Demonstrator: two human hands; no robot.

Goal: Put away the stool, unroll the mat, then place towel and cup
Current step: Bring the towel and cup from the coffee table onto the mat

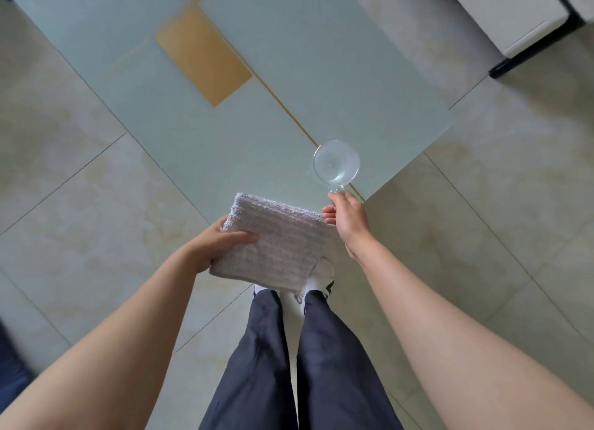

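Where tiles (96, 211) spread, pale unrolled mat (321, 76).

Soft, even daylight with faint shadows; mild motion blur throughout, wide-angle bending at the edges, a dark smear lower left.

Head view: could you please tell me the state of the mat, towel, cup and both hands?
Mat: unrolled, flat on the floor.
Towel: folded, held above the mat's near end.
Cup: upright, held by its handle, looks empty.
Left hand: grip shut on the towel.
Right hand: grip shut on the cup handle.
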